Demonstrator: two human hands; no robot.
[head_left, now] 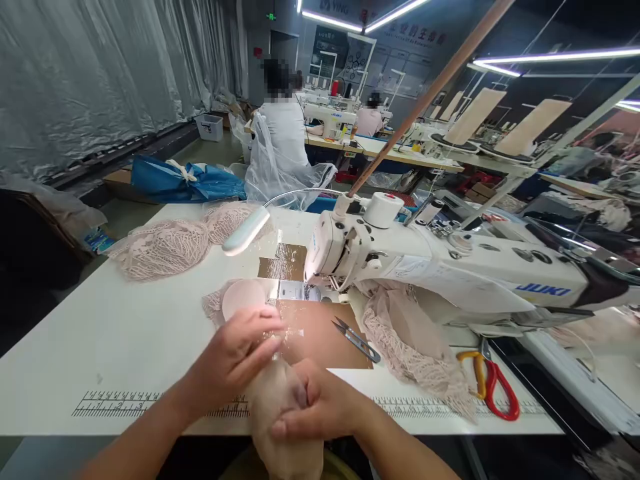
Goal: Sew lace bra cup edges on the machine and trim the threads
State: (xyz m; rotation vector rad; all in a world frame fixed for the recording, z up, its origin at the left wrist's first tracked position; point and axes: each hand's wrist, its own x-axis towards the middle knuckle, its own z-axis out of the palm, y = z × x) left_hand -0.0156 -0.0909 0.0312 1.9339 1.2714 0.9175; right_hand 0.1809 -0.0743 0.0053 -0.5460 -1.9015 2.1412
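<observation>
Hands work a pale fabric piece (280, 393) at the counter's (125, 333) near edge. The right hand (320, 407) fingers clamp it; the left hand (235, 360) fingers lie extended on top. Thread snips (356, 339) wait just beyond the right fingers. Smoothing stage, I'd judge; any shift needs both hands steady.

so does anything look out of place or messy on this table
Nothing looks spilled or damaged. The only untidy spot is the lace fabric, sprawling loose from under the sewing machine toward the table's front edge, with the red-handled scissors right beside it. The pink piece in the right hand looks fine.
</observation>
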